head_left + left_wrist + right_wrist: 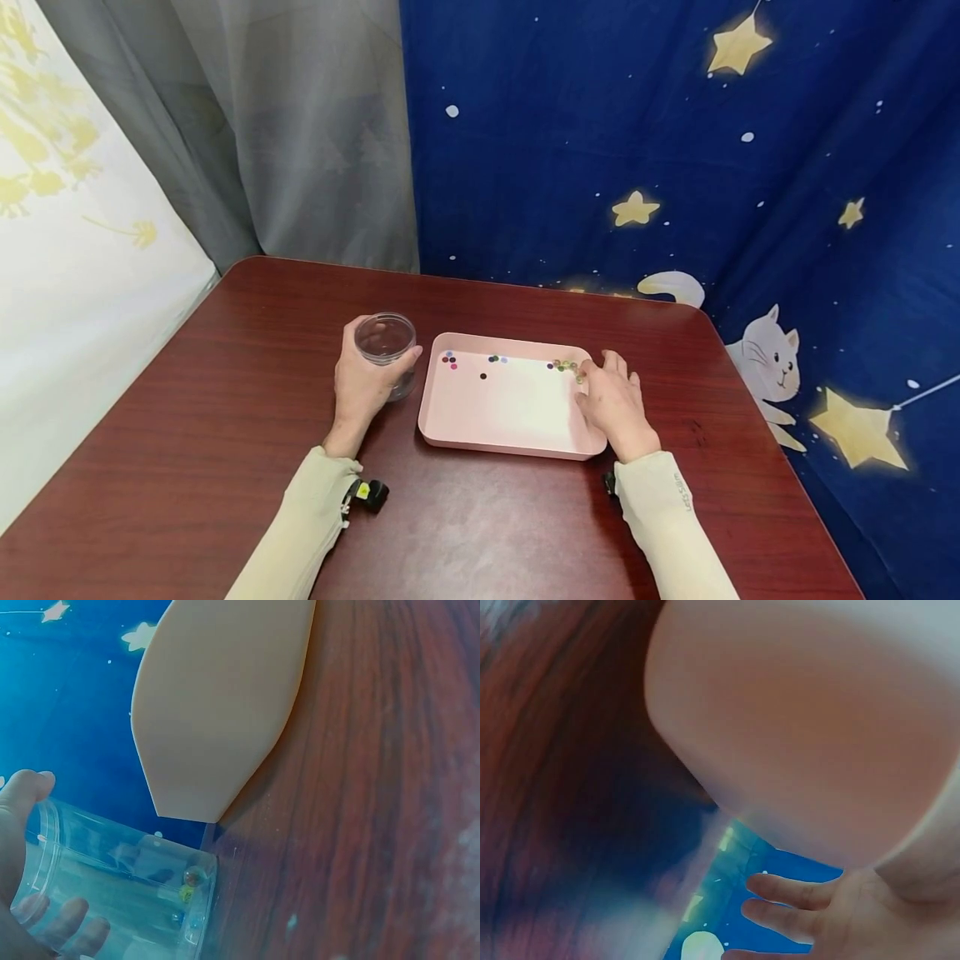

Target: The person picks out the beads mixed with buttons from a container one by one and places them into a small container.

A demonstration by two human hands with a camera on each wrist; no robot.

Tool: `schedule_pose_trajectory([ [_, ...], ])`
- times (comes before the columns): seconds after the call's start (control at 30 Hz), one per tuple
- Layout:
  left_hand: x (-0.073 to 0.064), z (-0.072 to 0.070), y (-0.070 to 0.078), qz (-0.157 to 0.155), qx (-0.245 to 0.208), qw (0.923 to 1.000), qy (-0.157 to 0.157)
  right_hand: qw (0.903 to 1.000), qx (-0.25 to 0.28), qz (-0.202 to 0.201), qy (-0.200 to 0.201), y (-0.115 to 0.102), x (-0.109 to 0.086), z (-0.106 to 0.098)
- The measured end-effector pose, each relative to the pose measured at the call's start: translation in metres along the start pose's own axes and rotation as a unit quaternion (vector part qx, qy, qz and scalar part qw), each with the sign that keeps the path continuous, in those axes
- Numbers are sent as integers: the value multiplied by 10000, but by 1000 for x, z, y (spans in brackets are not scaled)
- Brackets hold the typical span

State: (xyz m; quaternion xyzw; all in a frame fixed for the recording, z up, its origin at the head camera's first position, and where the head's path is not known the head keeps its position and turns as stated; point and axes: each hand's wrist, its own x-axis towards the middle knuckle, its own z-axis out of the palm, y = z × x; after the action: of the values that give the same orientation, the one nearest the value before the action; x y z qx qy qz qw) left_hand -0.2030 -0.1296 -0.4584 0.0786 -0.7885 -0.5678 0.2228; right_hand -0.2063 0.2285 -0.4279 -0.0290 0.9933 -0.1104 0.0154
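Note:
My left hand point(362, 375) grips a clear plastic jar point(385, 337) around its side, just left of a pink tray point(510, 446). Several small coloured beads point(187, 889) lie at the bottom of the jar in the left wrist view. My right hand point(617, 404) is over the tray's right wall, with thumb and index finger inside the tray and slightly apart. The index fingertip is right at a cluster of greenish beads point(564, 366) in the far right corner. In the right wrist view the other fingers point(787, 919) extend outside the tray, whose wall hides the fingertips inside.
More beads point(449, 361) lie in the tray's far left corner, with a few dark and blue ones point(495, 359) along the far wall. A single dark bead point(483, 377) sits apart. Beyond the brown table point(225, 400) hang grey and blue star-patterned curtains point(555, 167).

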Motion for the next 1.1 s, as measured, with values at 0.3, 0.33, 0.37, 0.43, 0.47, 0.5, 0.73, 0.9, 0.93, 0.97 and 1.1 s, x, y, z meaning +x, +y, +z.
schedule_pose_trajectory([
  [0.3,-2,-1,1,-51,40,10000,-1,10000,46,-36,76,3,2,4],
  [0.33,-2,-1,1,-51,37,10000,-3,9999,58,-58,98,3,1,4],
  [0.37,-2,-1,1,-49,43,10000,-1,9999,85,-65,102,4,1,4],
  [0.43,-1,-1,1,-42,39,10000,-5,9998,132,-85,117,5,1,4],
  [0.47,-1,-1,1,-35,39,10000,-6,9998,149,-91,115,6,1,4],
  [0.5,-1,-1,1,-33,51,10000,0,9998,162,-96,117,6,1,5],
  [0.73,0,0,1,11,47,10000,16,9999,35,-81,81,5,2,4],
  [0.9,0,0,2,41,11,10000,11,10000,-41,-69,-34,3,4,2],
  [0.93,0,0,2,28,19,10000,15,10000,-48,-75,-41,2,4,2],
  [0.97,0,0,2,14,22,10000,16,9999,-42,-80,-48,2,5,2],
  [1.1,-1,0,2,-24,33,10000,19,9999,37,-122,-27,1,4,3],
])
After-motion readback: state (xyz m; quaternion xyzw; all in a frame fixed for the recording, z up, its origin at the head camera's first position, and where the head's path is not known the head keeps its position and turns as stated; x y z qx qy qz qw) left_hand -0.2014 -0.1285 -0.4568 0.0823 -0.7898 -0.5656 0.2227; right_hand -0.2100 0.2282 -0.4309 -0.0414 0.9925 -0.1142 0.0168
